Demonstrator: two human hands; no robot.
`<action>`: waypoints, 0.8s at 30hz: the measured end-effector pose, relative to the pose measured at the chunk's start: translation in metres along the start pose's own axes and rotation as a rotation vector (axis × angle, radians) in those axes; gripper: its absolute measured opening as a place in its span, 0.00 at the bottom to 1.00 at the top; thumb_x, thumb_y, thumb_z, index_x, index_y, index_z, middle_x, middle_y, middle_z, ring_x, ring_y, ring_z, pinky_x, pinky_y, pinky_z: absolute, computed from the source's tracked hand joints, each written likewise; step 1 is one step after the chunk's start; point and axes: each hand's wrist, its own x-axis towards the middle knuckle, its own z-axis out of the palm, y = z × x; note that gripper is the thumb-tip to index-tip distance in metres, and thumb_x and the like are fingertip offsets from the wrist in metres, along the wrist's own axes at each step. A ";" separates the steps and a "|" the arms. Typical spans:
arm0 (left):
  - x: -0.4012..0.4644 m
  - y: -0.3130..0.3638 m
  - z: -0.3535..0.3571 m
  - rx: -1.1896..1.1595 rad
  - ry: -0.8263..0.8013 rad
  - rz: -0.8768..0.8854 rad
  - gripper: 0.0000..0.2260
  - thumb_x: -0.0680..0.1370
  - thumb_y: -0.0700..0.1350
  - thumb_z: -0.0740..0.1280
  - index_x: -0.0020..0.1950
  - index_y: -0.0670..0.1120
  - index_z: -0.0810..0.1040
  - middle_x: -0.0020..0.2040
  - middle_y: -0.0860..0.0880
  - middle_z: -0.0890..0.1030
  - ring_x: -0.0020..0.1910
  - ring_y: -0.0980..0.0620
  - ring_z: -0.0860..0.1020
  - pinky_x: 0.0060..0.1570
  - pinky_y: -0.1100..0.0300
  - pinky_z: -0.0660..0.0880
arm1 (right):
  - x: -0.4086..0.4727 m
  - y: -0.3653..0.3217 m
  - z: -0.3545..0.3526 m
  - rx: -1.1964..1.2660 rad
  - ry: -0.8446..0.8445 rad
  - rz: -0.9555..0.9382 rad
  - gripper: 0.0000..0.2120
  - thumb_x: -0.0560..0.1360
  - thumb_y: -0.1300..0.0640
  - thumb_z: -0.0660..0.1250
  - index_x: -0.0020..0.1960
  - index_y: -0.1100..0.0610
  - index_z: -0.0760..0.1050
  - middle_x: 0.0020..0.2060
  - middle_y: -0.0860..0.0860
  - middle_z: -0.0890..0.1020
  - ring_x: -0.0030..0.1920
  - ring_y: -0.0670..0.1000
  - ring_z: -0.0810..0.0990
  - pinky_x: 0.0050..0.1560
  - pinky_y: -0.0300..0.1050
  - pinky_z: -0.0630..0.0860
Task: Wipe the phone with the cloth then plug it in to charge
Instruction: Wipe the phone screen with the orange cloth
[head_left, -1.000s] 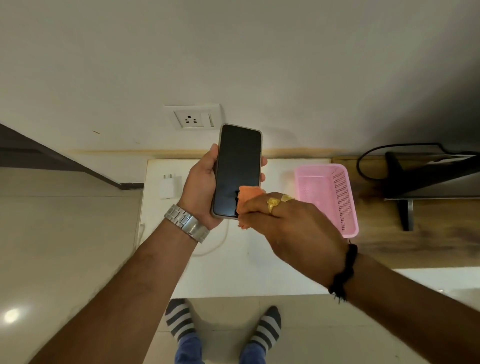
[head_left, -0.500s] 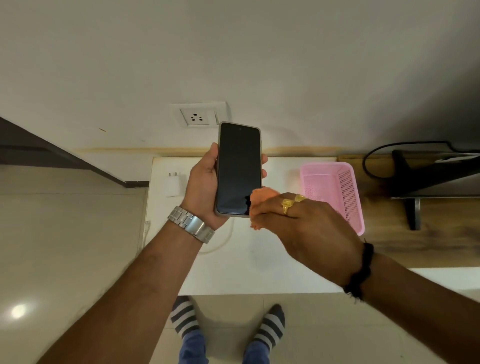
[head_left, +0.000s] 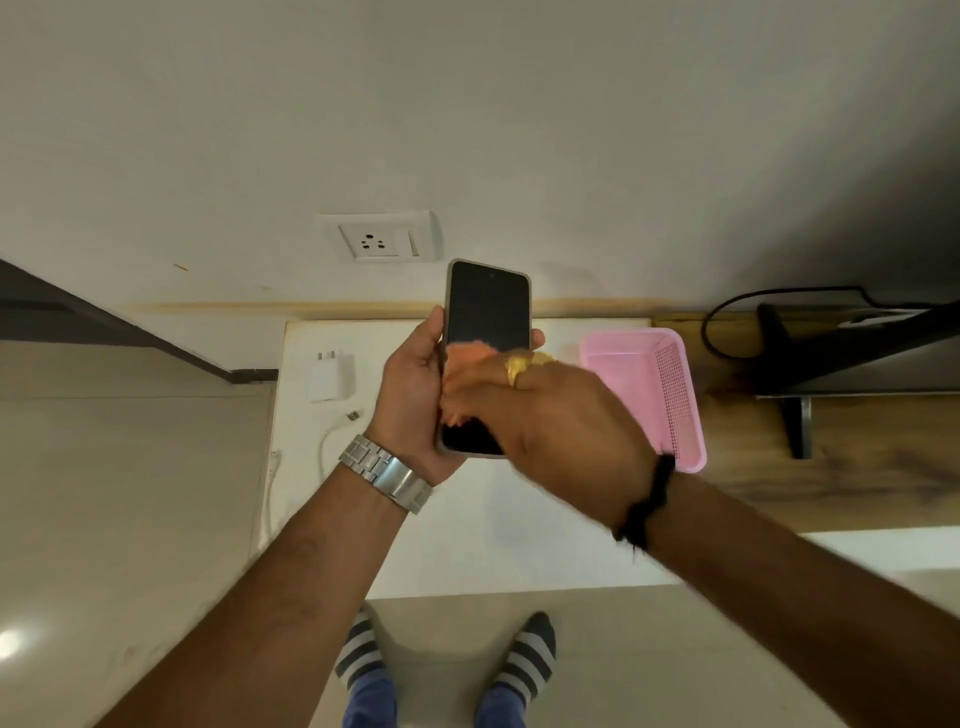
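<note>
My left hand (head_left: 410, 389) grips a dark-screened phone (head_left: 487, 306) upright above a white table (head_left: 519, 530). My right hand (head_left: 550, 421) holds an orange cloth (head_left: 465, 356) against the middle of the screen; hand and cloth are blurred by motion and cover the phone's lower half. A white charger adapter (head_left: 330, 375) lies on the table's left part, and its white cable (head_left: 332, 431) with a free plug end trails over the left edge. A white wall socket (head_left: 376, 240) sits on the wall above.
A pink plastic basket (head_left: 675, 395) stands on the table's right end. Beyond it a wooden surface (head_left: 857, 467) carries a dark monitor stand (head_left: 795, 415) and a black cable. My striped socks (head_left: 358, 654) show on the tiled floor below.
My right hand with the cloth has moved left from the phone's lower right edge onto the middle of the screen. The phone stays in my left hand.
</note>
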 end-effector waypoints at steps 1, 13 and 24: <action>0.000 0.000 -0.001 -0.014 0.000 0.002 0.26 0.84 0.61 0.57 0.63 0.44 0.85 0.57 0.42 0.86 0.54 0.43 0.85 0.54 0.50 0.83 | 0.008 0.010 -0.006 -0.021 0.027 0.070 0.08 0.75 0.63 0.68 0.52 0.56 0.84 0.50 0.54 0.85 0.51 0.57 0.83 0.50 0.53 0.81; -0.004 0.002 0.001 -0.032 0.051 0.007 0.25 0.84 0.58 0.56 0.48 0.46 0.89 0.47 0.45 0.88 0.46 0.46 0.87 0.44 0.54 0.84 | 0.034 0.020 -0.009 -0.013 0.087 0.222 0.11 0.77 0.62 0.65 0.54 0.57 0.84 0.53 0.55 0.85 0.55 0.59 0.82 0.55 0.53 0.79; -0.012 0.003 0.009 0.015 0.034 0.016 0.26 0.85 0.58 0.55 0.46 0.47 0.88 0.44 0.45 0.87 0.42 0.44 0.86 0.41 0.49 0.83 | 0.050 0.024 -0.020 -0.076 0.068 0.210 0.11 0.77 0.59 0.65 0.55 0.55 0.83 0.56 0.51 0.85 0.59 0.55 0.81 0.57 0.51 0.78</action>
